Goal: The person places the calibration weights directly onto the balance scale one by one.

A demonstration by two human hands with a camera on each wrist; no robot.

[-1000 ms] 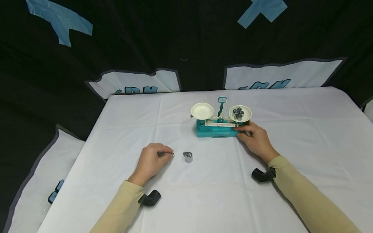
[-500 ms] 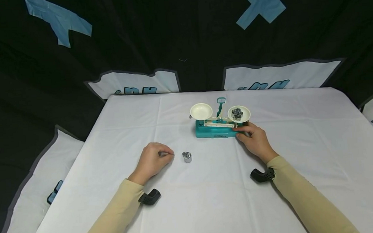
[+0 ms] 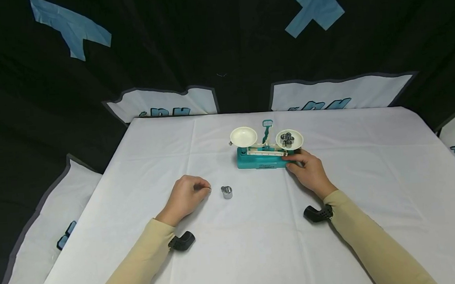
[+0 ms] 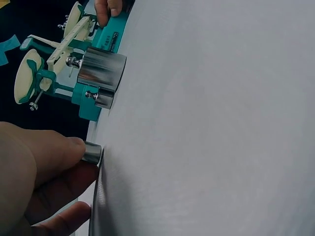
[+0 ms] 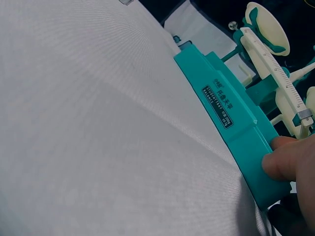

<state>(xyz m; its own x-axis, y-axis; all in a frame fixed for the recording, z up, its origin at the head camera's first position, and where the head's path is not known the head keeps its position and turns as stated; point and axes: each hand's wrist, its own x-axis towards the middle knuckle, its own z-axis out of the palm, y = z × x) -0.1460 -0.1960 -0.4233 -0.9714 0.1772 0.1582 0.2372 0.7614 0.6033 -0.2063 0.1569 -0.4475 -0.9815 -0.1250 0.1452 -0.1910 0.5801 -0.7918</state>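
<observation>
My left hand (image 3: 185,197) pinches a small metal weight (image 4: 92,153) between thumb and fingers, low over the white cloth. Just right of it stand a larger cylindrical weight (image 4: 102,69) and a smaller weight (image 4: 104,98), both with knobs; in the head view they overlap. Farther back is a teal balance scale (image 3: 261,161) with two cream pans. The left pan (image 3: 243,137) is bare, while the right pan (image 3: 295,141) bears several metal weights (image 3: 287,139). My right hand (image 3: 309,171) grips the right end of the scale's base, its thumb on the front face.
A white cloth (image 3: 253,244) covers the table. Behind the table's far edge hangs a dark curtain (image 3: 167,45) with blue tape pieces (image 3: 315,7). Each wrist wears a black camera mount, seen at the left mount (image 3: 182,241) and right mount (image 3: 318,213).
Both hands stay nearly where they were, and the whole head view shifts slightly. The pinched weight, showing at my left fingertips a second ago, is now hidden in the head view.
</observation>
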